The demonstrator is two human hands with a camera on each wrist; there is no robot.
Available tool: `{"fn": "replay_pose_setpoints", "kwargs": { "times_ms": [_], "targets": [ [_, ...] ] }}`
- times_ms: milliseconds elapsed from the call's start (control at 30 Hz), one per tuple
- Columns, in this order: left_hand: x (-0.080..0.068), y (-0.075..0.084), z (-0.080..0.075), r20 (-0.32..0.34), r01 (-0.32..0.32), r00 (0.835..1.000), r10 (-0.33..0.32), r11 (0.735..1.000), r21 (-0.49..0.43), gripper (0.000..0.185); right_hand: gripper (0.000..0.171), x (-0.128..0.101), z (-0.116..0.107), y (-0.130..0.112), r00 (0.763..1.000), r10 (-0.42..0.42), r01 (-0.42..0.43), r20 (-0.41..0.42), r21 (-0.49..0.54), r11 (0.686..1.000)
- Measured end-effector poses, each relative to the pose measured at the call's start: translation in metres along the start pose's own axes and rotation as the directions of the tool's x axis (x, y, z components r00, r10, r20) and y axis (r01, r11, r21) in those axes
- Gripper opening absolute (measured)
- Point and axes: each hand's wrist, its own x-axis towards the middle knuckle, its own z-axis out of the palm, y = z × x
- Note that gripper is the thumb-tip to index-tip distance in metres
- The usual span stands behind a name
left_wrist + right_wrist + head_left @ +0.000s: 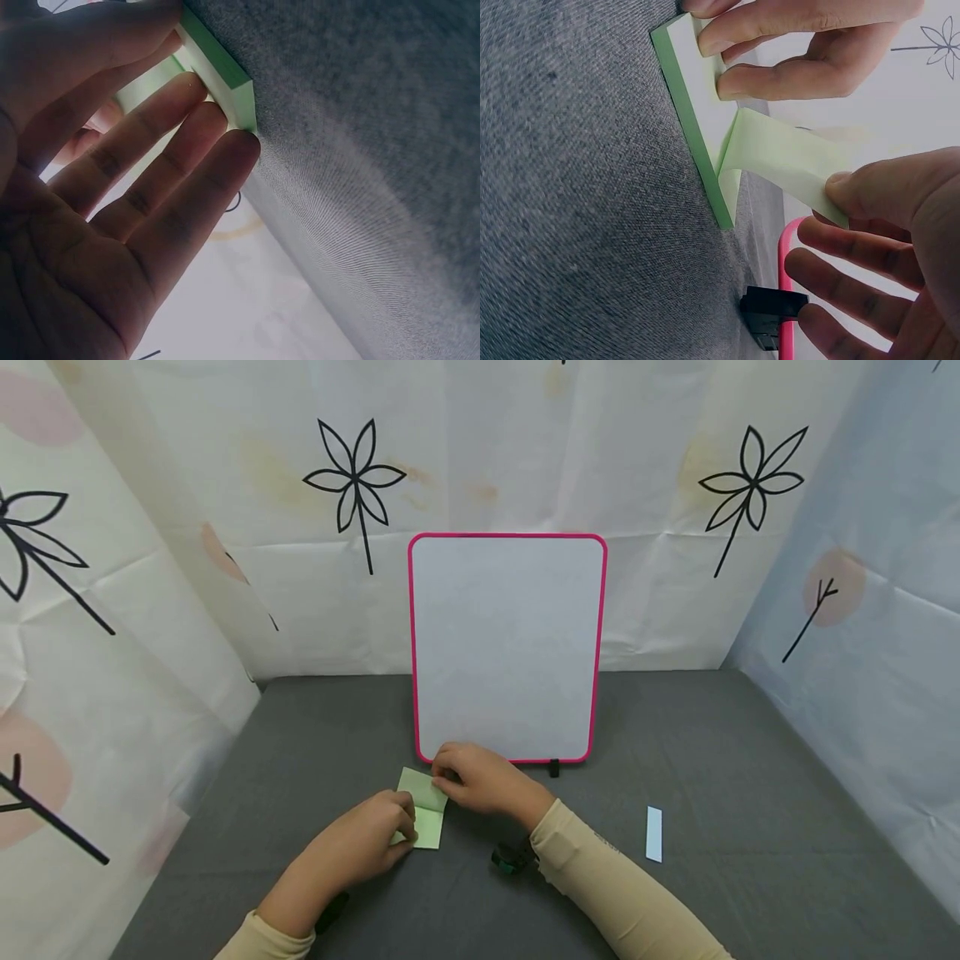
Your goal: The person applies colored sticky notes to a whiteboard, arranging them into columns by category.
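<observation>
A pale green sticky-note pad point(424, 814) lies flat on the grey desk point(705, 760), just in front of the pink-framed whiteboard point(507, 647) that stands upright at the back. Its top sheet point(784, 161) is partly lifted, curling up from the pad while one edge is stuck down. The right hand point(480, 779) has that sheet in a pinch — thumb and fingertip closed on its free corner, the other fingers loose and spread. The left hand point(360, 847) holds nothing; its fingers point(172, 161) lie fairly straight, their tips pressing on the pad's surface and near edge to pin it to the desk. To peel well, I would judge that the pinning fingers should stay close to the glued edge so the whole pad does not rise, and that the sheet should be drawn slowly and low across the pad rather than straight up — that keeps it from curling hard or tearing. A small black clip or foot point(769, 311) sits at the whiteboard's bottom edge, near the right hand. Well apart on the right side of the desk lies a narrow white strip point(654, 833). Patterned sheets with black flower outlines point(352, 485) hang around the desk.
</observation>
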Motion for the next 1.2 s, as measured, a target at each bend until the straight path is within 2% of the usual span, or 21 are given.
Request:
{"fn": "replay_pose_setpoints", "kwargs": {
  "times_ms": [667, 1200],
  "targets": [
    [0.001, 0.003, -0.003, -0.014, 0.002, 1.000, -0.002, 1.000, -0.006, 0.020, 0.009, -0.001, -0.007, 0.003, 0.998, -0.018, 0.017, -0.058, -0.017, 1.000],
    [0.001, 0.002, -0.002, 0.024, 0.025, 0.999, -0.024, 0.999, -0.037, 0.020, 0.008, -0.003, -0.012, 0.005, 0.996, -0.010, 0.006, -0.090, -0.044, 0.999]
  ]
}}
